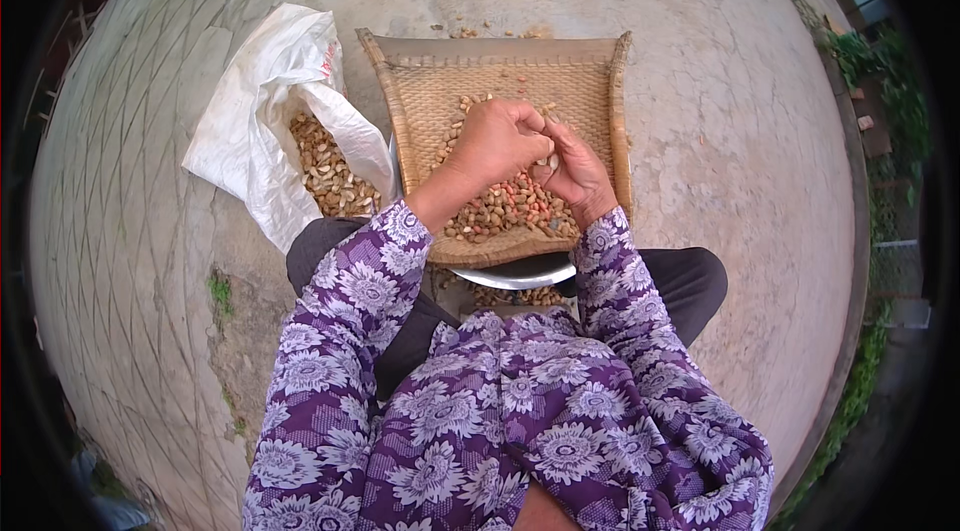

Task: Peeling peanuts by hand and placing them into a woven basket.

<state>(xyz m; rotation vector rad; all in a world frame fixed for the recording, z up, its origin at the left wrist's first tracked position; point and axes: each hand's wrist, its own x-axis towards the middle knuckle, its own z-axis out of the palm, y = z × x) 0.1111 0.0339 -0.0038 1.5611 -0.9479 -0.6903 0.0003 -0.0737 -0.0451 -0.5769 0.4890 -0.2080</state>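
Over a woven scoop-shaped basket (pixel 427 84), my left hand (pixel 499 141) and my right hand (pixel 576 169) meet at the fingertips. A pale peanut pod (pixel 553 162) shows between them, resting against the fingers of my right hand. The left thumb and forefinger are pinched together at it; fingers hide the exact grip. Below my hands, a heap of peanuts (pixel 499 212) lies in the basket, with brown unshelled pods and reddish-pink kernels mixed. More pods lie behind my left hand, partly covered by it.
Left of the basket, a white woven plastic sack (pixel 281 65) gapes open, with broken peanut shells (pixel 330 167) inside. The basket rests on a metal basin (pixel 517 277). More shells or pods (pixel 517 296) lie beneath its near side. Bits are scattered on the cracked concrete ground (pixel 720 156).
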